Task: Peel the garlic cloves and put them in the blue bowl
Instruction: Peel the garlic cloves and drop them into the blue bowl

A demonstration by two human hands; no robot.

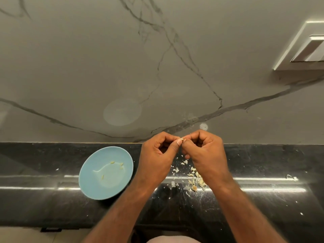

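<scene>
Both hands' fingers pinch one garlic clove: left hand, right hand; bowl left of it, peel scraps on surface beneath

Both hands, left hand and right hand, pinch what looks like a garlic clove beside the blue bowl.

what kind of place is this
Probably a home kitchen: a dark stone countertop against a marble-look wall, a blue bowl holding peeled garlic pieces, and garlic skins scattered beside it.
</scene>
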